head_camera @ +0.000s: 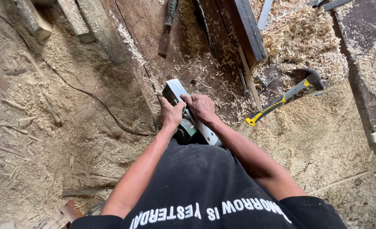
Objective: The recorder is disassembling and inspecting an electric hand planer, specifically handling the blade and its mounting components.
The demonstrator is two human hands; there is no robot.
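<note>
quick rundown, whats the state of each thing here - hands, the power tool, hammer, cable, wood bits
left hand: gripping the planer from its left side
right hand: pressed on top of the planer
electric planer: upside down, metal sole facing up, held on the floor
hammer: lying flat on shavings, untouched
black cable: slack, trailing across the sawdust
chisel: lying on the dark plank, untouched
wood shavings: heaped loose
</note>
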